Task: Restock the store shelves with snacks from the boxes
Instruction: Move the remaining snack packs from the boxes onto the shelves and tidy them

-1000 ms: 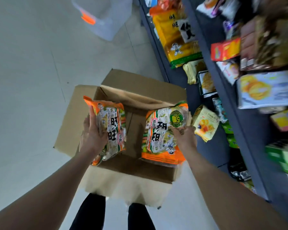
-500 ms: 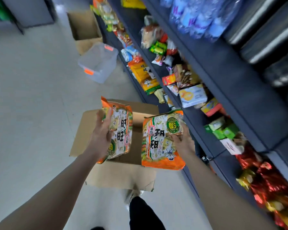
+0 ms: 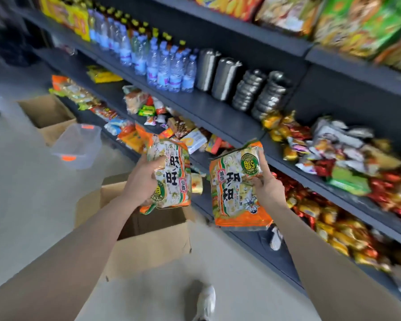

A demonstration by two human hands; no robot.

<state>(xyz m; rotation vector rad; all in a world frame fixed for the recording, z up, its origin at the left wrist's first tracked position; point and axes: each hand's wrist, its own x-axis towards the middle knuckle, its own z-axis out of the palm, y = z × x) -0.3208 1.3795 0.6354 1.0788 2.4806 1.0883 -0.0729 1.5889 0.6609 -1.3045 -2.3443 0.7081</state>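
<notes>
My left hand (image 3: 141,179) grips one snack bag (image 3: 171,174), my right hand (image 3: 267,188) another bag (image 3: 236,191), both held above the open box (image 3: 148,242) beside the dark shelves (image 3: 218,112) of snacks.

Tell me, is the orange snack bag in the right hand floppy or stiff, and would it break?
The snack bag probably bends only a little: it hangs nearly flat from the right hand, which grips one edge. It seems light, since one hand lifts it. The shiny wrapper may be slippery. What's inside is likely brittle, so squeezing could crack it, though I can't see in.
</notes>
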